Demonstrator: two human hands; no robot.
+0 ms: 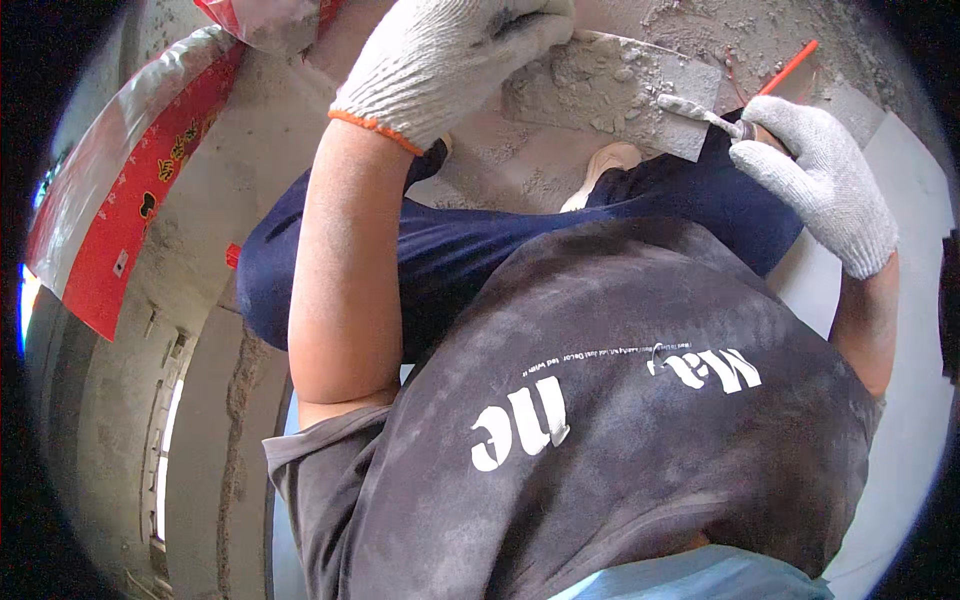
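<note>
We work grey mortar on a flat board with a trowel, both hands in knit cotton gloves.

Our left hand, in a nubbly white glove with an orange cuff band, curls over the near left edge of the board and grips it. The board is a flat grey rectangular slab at the top of the view, its long axis running left to right and tilting slightly down to the right, heaped with crumbly, lumpy mortar. Our right hand, in a plain white glove, is clenched around the trowel handle; its mortar-caked shaft points up and left onto the board's right part. A thin red rod slants up to the right just above that hand. Below lie a dusty dark shirt and navy trousers.
</note>
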